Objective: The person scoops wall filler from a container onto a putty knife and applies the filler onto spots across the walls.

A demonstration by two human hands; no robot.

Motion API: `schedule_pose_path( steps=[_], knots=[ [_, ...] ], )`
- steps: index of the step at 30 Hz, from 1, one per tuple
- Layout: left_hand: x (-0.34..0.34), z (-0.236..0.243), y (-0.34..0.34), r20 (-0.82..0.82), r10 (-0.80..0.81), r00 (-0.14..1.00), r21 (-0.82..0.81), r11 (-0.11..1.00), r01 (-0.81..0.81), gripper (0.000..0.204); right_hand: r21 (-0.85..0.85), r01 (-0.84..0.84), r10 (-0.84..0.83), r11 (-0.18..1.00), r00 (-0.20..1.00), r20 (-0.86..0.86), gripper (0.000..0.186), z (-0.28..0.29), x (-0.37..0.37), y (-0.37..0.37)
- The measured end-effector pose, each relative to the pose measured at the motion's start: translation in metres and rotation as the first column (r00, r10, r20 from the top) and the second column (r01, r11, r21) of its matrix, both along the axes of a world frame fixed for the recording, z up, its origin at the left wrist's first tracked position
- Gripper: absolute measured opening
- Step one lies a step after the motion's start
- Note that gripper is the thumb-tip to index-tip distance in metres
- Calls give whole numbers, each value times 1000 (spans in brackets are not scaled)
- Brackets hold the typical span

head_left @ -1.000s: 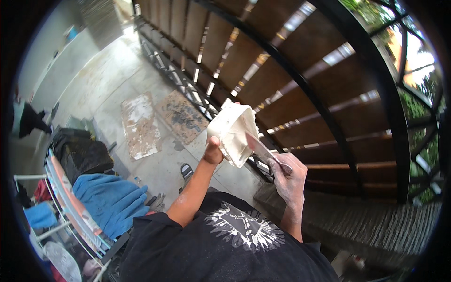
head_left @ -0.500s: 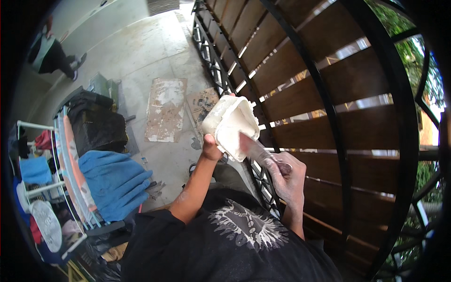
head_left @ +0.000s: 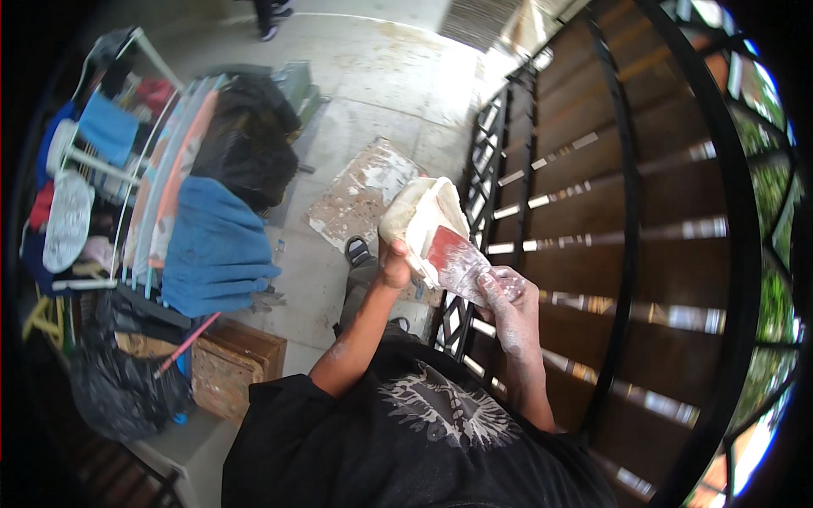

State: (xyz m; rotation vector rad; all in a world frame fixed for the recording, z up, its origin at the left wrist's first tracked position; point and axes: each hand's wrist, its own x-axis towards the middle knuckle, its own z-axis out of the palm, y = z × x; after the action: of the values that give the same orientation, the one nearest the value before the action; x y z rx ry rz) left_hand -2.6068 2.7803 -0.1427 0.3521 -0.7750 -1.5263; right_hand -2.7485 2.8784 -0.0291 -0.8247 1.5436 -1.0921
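Observation:
My left hand (head_left: 395,266) grips the side of a squarish white container (head_left: 406,212) smeared with thick white paste. Its thumb shows on the near side; most fingers are hidden behind it. My right hand (head_left: 511,300), dusted with white, is closed on a putty knife (head_left: 455,257). The knife's broad, reddish blade is coated with white residue and lies at the container's right inside edge. Both hands are in front of my body, over the floor beside the railing.
A dark slatted railing (head_left: 567,322) runs along my right. On my left stand a drying rack (head_left: 127,181), blue towel (head_left: 216,250), black bags (head_left: 123,385) and wooden box (head_left: 222,381). Stained boards (head_left: 347,199) lie on the floor (head_left: 381,68). Another person's legs (head_left: 268,15) show at the top.
The view has swung round along the railing, bringing the box into sight. The container stays in my left hand; the knife blade has turned to show more of its reddish face.

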Motion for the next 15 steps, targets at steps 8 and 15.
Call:
schedule_pose_path(
  steps=[8,15],
  knots=[
    [53,-37,-91,130,323,937,69,940,-333,90,-14,-109,102,994,866,490,10,-18,47,-155],
    [106,3,-157,-228,547,806,511,772,-379,78,-382,-116,120,917,993,-14,16,-2,99,-252]
  ],
)
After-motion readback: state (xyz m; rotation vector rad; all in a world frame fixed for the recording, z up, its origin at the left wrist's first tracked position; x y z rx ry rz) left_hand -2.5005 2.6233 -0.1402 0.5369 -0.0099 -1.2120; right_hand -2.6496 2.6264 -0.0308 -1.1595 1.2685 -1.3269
